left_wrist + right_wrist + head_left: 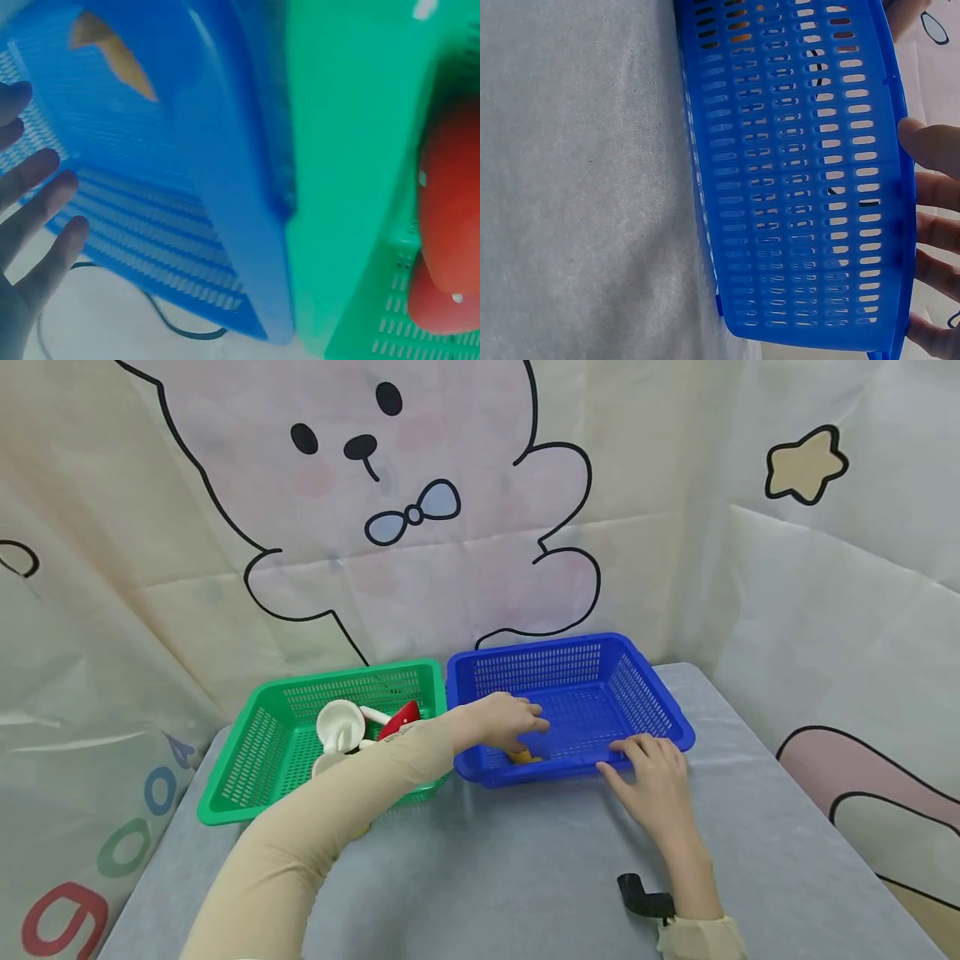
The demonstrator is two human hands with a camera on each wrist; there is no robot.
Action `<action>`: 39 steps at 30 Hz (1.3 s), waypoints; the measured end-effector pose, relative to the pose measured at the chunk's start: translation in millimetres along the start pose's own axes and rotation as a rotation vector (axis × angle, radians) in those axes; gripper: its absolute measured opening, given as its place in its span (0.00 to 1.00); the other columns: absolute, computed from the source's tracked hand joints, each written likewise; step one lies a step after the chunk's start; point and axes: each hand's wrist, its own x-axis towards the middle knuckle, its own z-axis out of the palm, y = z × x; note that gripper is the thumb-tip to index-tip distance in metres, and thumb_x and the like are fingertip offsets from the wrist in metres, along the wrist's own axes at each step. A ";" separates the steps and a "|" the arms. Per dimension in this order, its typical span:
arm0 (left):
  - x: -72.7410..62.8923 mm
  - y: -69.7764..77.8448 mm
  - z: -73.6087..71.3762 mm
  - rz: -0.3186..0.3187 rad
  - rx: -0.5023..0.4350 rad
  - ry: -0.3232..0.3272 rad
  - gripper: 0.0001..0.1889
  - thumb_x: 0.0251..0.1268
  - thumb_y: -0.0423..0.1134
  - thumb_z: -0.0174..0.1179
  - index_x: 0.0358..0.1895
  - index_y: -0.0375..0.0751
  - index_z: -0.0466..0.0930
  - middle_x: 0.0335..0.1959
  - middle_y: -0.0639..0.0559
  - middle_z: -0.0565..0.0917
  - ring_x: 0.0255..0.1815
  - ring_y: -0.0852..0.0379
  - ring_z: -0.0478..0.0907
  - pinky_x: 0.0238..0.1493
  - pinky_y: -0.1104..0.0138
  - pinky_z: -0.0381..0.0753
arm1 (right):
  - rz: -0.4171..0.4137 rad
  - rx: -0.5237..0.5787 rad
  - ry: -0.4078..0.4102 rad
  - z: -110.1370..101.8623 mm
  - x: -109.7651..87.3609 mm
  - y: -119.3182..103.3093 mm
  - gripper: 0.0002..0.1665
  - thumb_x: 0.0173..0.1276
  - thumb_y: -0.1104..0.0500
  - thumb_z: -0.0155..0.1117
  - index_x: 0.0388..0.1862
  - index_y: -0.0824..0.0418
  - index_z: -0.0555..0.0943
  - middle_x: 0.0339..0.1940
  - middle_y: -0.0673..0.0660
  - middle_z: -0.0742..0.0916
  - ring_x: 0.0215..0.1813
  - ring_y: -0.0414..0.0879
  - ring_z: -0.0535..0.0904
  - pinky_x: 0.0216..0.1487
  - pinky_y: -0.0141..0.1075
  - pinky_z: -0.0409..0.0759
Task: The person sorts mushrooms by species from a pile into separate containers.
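Observation:
My left hand (504, 720) hangs over the left part of the blue basket (570, 768), its fingers spread and holding nothing. Below it on the basket floor lies a small yellow-orange object (522, 757), partly covered by the hand; the left wrist view shows it as a curved orange piece (124, 64), too blurred to name. With loosely bent fingers, my right hand (656, 785) rests on the near rim of that basket. The right wrist view has its fingertips (934, 191) at the rim.
A green basket (258, 768) stands against the blue one's left side. Inside are white rounded pieces (341, 725) and red pieces with white spots (454, 202), partly behind the left sleeve. A black wrist mount (643, 900) sits beside the right wrist. Behind hangs a printed curtain (645, 468).

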 end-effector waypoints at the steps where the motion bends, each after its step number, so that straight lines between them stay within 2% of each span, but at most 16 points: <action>1: -2.9 1.2 -0.5 0.000 -0.008 0.012 0.25 0.67 0.50 0.59 0.66 0.56 0.71 0.63 0.55 0.77 0.61 0.58 0.75 0.54 0.67 0.82 | 0.001 0.001 -0.002 0.0 0.0 -0.4 0.16 0.54 0.57 0.75 0.39 0.63 0.83 0.39 0.61 0.83 0.48 0.59 0.73 0.57 0.59 0.65; 10: -30.7 10.5 -1.8 0.002 -0.044 0.172 0.18 0.68 0.50 0.58 0.60 0.56 0.76 0.48 0.58 0.80 0.46 0.61 0.77 0.42 0.73 0.80 | -0.010 0.011 0.019 1.7 0.1 1.1 0.16 0.53 0.58 0.76 0.38 0.63 0.83 0.38 0.61 0.83 0.48 0.59 0.73 0.57 0.59 0.66; 20: -47.7 13.8 9.1 -0.031 -0.111 0.298 0.17 0.67 0.50 0.59 0.57 0.56 0.78 0.44 0.58 0.80 0.44 0.61 0.77 0.35 0.75 0.75 | -0.012 0.011 0.013 1.4 0.8 1.2 0.16 0.53 0.57 0.76 0.38 0.63 0.83 0.38 0.61 0.82 0.47 0.59 0.73 0.57 0.59 0.66; 27: -61.1 20.5 16.2 -0.076 -0.122 0.396 0.16 0.66 0.49 0.60 0.55 0.55 0.80 0.41 0.58 0.80 0.41 0.62 0.77 0.35 0.75 0.75 | -0.011 0.015 0.015 1.7 0.4 1.6 0.16 0.53 0.58 0.76 0.38 0.64 0.83 0.39 0.61 0.83 0.48 0.60 0.73 0.57 0.59 0.66; 39: -79.3 37.6 34.1 -0.145 -0.189 0.487 0.16 0.66 0.49 0.60 0.56 0.55 0.79 0.46 0.60 0.81 0.45 0.62 0.77 0.36 0.75 0.73 | -0.014 0.014 0.012 3.0 -0.4 3.2 0.17 0.53 0.56 0.75 0.39 0.63 0.83 0.39 0.61 0.82 0.48 0.59 0.72 0.56 0.59 0.65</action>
